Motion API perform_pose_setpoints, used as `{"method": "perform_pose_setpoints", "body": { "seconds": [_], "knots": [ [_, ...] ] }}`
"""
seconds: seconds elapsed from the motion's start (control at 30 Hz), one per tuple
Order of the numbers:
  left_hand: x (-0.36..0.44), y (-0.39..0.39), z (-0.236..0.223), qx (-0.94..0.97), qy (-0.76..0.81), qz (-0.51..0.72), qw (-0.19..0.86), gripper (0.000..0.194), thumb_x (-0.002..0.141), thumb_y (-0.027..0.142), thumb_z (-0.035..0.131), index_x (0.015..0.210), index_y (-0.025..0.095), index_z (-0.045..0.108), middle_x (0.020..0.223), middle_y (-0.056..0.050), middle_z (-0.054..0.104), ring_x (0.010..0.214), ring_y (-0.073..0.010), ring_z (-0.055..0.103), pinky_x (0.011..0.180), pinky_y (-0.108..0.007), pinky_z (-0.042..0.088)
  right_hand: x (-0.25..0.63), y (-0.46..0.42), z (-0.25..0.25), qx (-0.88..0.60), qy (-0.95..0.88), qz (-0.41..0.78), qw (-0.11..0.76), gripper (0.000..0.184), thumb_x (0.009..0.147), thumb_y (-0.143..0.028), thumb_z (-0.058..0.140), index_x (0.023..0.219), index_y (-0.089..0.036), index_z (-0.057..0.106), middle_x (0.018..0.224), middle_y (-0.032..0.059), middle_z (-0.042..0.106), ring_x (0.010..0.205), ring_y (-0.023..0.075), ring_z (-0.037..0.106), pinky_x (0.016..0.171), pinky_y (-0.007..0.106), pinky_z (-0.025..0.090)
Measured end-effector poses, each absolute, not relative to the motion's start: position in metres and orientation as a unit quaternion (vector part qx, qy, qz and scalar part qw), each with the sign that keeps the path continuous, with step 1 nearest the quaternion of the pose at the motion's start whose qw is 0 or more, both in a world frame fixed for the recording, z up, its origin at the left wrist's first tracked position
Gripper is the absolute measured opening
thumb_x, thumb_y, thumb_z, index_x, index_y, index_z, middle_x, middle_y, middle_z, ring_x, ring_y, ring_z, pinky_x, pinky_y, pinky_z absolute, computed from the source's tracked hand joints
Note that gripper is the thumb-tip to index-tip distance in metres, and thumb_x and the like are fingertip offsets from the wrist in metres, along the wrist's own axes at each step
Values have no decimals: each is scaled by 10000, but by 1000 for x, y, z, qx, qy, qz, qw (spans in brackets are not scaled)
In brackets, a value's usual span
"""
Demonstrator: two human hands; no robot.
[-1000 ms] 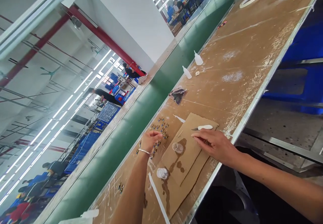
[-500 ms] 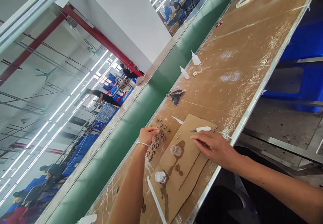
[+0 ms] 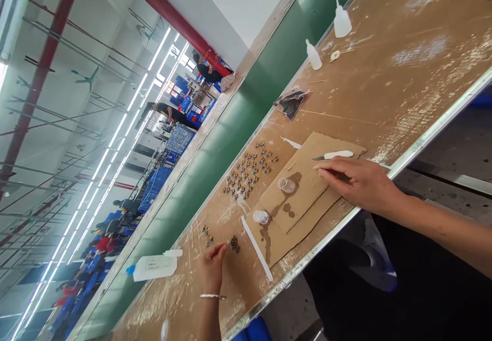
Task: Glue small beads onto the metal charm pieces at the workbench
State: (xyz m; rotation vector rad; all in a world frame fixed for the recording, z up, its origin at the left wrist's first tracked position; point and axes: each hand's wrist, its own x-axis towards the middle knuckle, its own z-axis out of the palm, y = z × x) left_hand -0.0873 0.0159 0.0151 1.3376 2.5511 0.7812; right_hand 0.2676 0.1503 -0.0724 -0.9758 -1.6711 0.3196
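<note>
My left hand [image 3: 213, 265], a bracelet at its wrist, is low over the table with thumb and fingers pinched together; whatever they hold is hidden. Just beyond it lie a few small blue-and-gold pieces [image 3: 207, 237], and to its right a small pile of dark bits [image 3: 235, 244]. My right hand [image 3: 351, 178] is at the right part of the cardboard [image 3: 303, 161], its fingers closed; I cannot make out anything in them. A white-handled knife [image 3: 338, 155] lies just above those fingers. Many more blue-and-gold pieces [image 3: 248, 173] are spread left of the cardboard.
Two small clear containers [image 3: 286, 185] [image 3: 262, 217] stand on the wet-stained cardboard. A white strip [image 3: 257, 248] lies along its near-left side. A large white bottle [image 3: 156, 267] lies at left. Two squeeze bottles [image 3: 342, 20] [image 3: 314, 56] and a dark scrap [image 3: 291, 104] are farther off, by the green belt [image 3: 246, 110].
My left hand has moved from the spread of blue-and-gold pieces toward me, beside the small dark pile. My right hand has stayed by the knife. The view has turned left.
</note>
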Motion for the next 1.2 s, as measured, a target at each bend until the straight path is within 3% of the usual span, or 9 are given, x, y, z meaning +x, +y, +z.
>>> {"method": "perform_pose_setpoints", "body": {
  "seconds": [0.27,0.6,0.77,0.97,1.2],
  "knots": [
    [-86,-4,-4,499,835,225,58,289,665,440,627,743,184,734,818,-82,725,805,-257,659,755,-372,502,269,148,-67,-420,-707,129,555,185,902,-252,449,895,-171,615,773,18,619,612,69,547,538,179,389],
    [-86,1,-15,584,795,155,-55,269,745,371,507,708,192,705,734,-76,682,711,-217,618,704,-355,466,269,146,-64,-434,-703,135,546,184,886,-246,458,886,-172,627,736,-1,611,580,73,535,531,189,390],
    [-61,-16,-17,590,791,122,-106,257,801,331,479,759,199,696,729,-52,676,644,-173,603,662,-310,438,268,147,-67,-444,-701,138,541,194,882,-276,452,867,-194,627,813,3,638,651,103,579,563,210,417],
    [-26,-25,-32,584,796,76,-139,246,818,273,484,760,189,708,683,-59,652,649,-199,601,639,-328,416,268,146,-66,-449,-708,131,529,170,868,-234,481,879,-170,639,874,16,647,710,92,592,559,177,418],
    [-28,-42,-44,589,782,113,-171,314,878,301,429,878,157,708,800,-88,691,727,-202,636,678,-325,473,269,145,-65,-452,-710,112,529,195,867,-259,474,859,-168,646,808,11,643,638,74,568,530,165,409]
  ]
}}
